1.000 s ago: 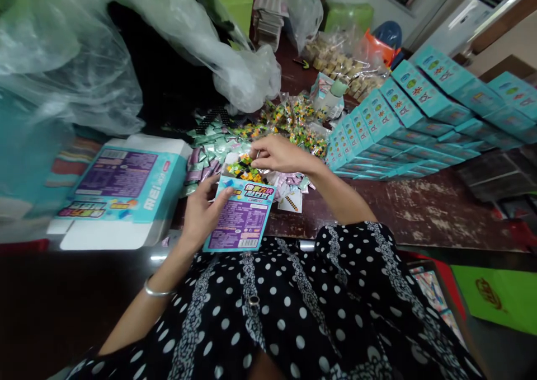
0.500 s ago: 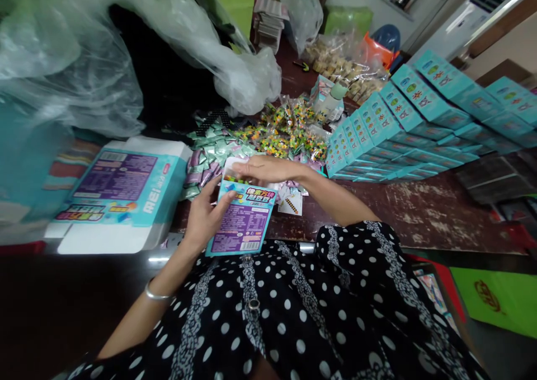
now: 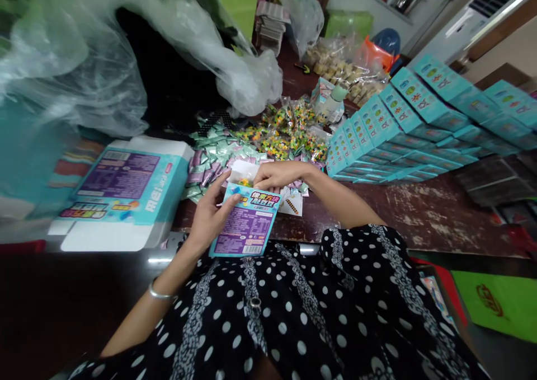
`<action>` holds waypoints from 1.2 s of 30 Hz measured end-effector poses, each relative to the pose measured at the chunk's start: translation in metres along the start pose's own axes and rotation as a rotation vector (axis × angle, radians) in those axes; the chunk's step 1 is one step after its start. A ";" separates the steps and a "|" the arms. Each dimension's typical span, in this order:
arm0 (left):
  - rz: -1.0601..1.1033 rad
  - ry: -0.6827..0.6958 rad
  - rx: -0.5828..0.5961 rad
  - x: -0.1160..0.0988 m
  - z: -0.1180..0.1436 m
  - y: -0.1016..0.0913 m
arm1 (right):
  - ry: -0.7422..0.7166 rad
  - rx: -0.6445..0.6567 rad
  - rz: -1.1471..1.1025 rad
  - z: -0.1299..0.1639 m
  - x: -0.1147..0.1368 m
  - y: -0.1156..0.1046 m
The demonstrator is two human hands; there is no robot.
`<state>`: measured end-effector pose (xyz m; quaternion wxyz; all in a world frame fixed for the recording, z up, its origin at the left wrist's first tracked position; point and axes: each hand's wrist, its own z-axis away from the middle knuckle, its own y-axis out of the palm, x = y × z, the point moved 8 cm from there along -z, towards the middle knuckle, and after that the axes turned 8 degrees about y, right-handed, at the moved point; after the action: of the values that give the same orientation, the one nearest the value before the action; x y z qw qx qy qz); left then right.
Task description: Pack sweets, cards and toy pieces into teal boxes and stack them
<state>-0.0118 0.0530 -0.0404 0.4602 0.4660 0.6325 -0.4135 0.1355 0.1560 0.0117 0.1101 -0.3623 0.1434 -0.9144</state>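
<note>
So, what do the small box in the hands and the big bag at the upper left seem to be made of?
The small box, held by the left hand, looks like thin printed card with a slight gloss: flat panels, folded white flaps at its open top. The big bag looks like thin clear plastic film: see-through, wrinkled and shiny.

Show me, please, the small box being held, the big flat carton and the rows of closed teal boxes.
small box (image 3: pixel 247 229), head view, purple back panel.
big flat carton (image 3: pixel 121 187), head view, purple panel.
closed teal boxes (image 3: pixel 390 122), head view, top of one box.

Soft, even daylight, glare on the plastic bags (image 3: pixel 126 50), edges bent by the wide lens (corners slightly blurred).
</note>
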 end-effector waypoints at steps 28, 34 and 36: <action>-0.034 0.109 -0.005 0.009 0.007 0.001 | -0.228 -0.028 0.008 -0.017 0.017 0.001; 0.001 0.074 -0.057 0.022 0.000 -0.012 | -0.290 -0.368 -0.057 0.017 0.000 -0.014; 0.025 0.046 -0.075 0.029 -0.001 -0.014 | -0.318 -0.792 -0.066 0.048 -0.011 -0.027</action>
<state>-0.0299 0.0572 -0.0668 0.4679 0.4656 0.6520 -0.3731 0.1740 0.1755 0.0478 -0.0463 -0.5175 0.4530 -0.7244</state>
